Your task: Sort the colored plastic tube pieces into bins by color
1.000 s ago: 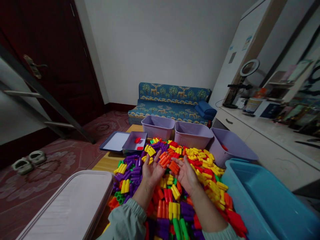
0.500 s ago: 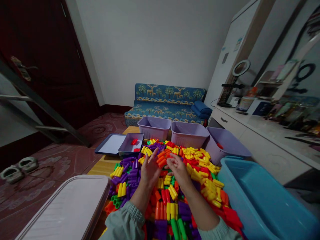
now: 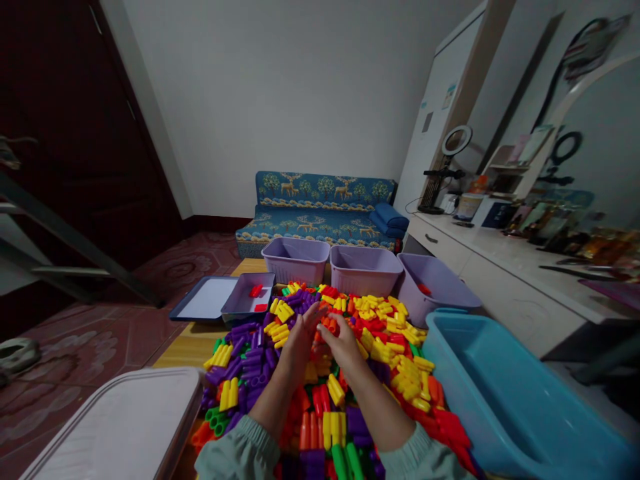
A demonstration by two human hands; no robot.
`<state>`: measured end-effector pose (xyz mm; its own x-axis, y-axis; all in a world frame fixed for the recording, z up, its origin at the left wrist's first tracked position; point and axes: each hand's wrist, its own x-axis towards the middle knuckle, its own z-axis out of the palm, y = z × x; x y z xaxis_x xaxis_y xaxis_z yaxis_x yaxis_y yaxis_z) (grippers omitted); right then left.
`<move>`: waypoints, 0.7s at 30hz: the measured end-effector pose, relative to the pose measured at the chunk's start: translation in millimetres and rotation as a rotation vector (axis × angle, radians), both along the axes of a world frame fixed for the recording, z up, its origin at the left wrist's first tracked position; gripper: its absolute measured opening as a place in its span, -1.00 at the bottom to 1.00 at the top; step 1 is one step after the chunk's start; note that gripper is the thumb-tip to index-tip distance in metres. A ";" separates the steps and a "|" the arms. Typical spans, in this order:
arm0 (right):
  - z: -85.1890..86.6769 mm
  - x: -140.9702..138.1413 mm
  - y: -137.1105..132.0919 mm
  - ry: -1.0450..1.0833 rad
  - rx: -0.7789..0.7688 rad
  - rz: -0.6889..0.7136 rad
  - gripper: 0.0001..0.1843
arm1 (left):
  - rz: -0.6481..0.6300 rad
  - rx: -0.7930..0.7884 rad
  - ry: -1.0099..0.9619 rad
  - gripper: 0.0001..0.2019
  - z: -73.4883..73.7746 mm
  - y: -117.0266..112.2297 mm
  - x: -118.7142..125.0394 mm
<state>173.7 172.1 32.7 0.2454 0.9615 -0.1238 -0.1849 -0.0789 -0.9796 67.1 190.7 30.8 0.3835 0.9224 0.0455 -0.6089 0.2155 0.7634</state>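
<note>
A heap of plastic tube-shaped building blocks in purple, yellow, red, green and orange covers the table before me. Over its middle, my left hand and my right hand come together around a few orange blocks. The left fingers are long and fairly straight along one side, and the right thumb and fingers curl in from the other. My fingers partly hide the orange blocks. Below my wrists, yellow blocks stand in a joined row beside red ones.
Three lilac bins line the table's far side. A shallow tray with red pieces sits at the left by a dark-rimmed lid. A pale lid lies front left; a blue tub stands right. Beyond is a patterned sofa.
My hands have drawn closer together around the orange blocks, with the right fingers curling in. The whole view has shifted slightly, so the scene sits farther left.
</note>
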 end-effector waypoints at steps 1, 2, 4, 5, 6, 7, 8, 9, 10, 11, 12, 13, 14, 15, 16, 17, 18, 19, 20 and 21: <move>1.6 4.6 0.9 0.097 0.010 0.001 -0.44 | 0.038 -0.006 0.006 -0.43 -2.3 3.3 -2.0; 3.6 11.7 3.0 0.188 0.026 -0.011 -0.45 | 0.083 -0.017 0.025 -0.46 -5.2 7.0 -4.4; 9.7 33.7 10.9 0.337 0.066 -0.083 -0.51 | 0.166 -0.056 0.085 -0.53 -12.7 14.9 -8.9; 13.8 48.4 16.7 0.393 0.090 -0.142 -0.55 | 0.192 -0.080 0.107 -0.56 -16.8 18.7 -10.6; 18.7 65.0 23.4 0.431 0.111 -0.199 -0.61 | 0.210 -0.101 0.116 -0.57 -20.9 22.0 -12.0; 24.2 82.8 30.8 0.451 0.152 -0.248 -0.67 | 0.216 -0.118 0.110 -0.58 -24.7 24.9 -12.8; 30.3 101.2 38.3 0.456 0.176 -0.310 -0.72 | 0.215 -0.131 0.094 -0.58 -28.1 27.3 -13.2; 36.8 119.4 45.8 0.450 0.183 -0.365 -0.75 | 0.207 -0.141 0.073 -0.57 -30.7 29.1 -13.4; 43.5 136.8 52.6 0.438 0.175 -0.411 -0.78 | 0.198 -0.150 0.055 -0.56 -32.7 30.6 -13.5; 50.0 152.7 58.7 0.427 0.174 -0.459 -0.81 | 0.189 -0.159 0.040 -0.55 -34.1 31.8 -13.7; 56.1 166.7 63.7 0.422 0.174 -0.515 -0.84 | 0.181 -0.169 0.026 -0.54 -34.9 32.7 -14.1; 61.4 178.7 67.5 0.425 0.177 -0.563 -0.83 | 0.172 -0.180 0.013 -0.53 -35.1 33.3 -14.6; 65.7 188.5 70.0 0.441 0.185 -0.610 -0.80 | 0.162 -0.190 -0.001 -0.52 -34.9 33.8 -15.5; 68.9 196.3 71.4 0.464 0.206 -0.659 -0.77 | 0.153 -0.202 -0.013 -0.51 -34.3 34.0 -16.4; 71.0 202.3 71.8 0.492 0.232 -0.704 -0.75 | 0.142 -0.213 -0.023 -0.51 -33.4 34.0 -17.3; 72.1 206.5 71.3 0.526 0.262 -0.745 -0.73 | 0.133 -0.224 -0.031 -0.50 -32.2 33.6 -18.1; 72.3 209.4 70.2 0.560 0.292 -0.777 -0.73 | 0.126 -0.232 -0.037 -0.50 -30.6 33.0 -18.7; 72.0 210.9 68.6 0.592 0.316 -0.799 -0.74 | 0.123 -0.240 -0.045 -0.50 -28.9 32.1 -19.0; 71.2 211.3 66.8 0.621 0.325 -0.811 -0.74 | 0.123 -0.250 -0.053 -0.50 -27.0 31.1 -18.9; 70.2 210.4 65.0 0.644 0.319 -0.814 -0.74 | 0.128 -0.263 -0.063 -0.49 -25.0 30.1 -18.6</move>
<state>384.1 237.1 102.9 0.8025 0.5501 -0.2311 -0.5531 0.5407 -0.6338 48.5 220.8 5.8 0.2677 0.9463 -0.1811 -0.6884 0.3194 0.6513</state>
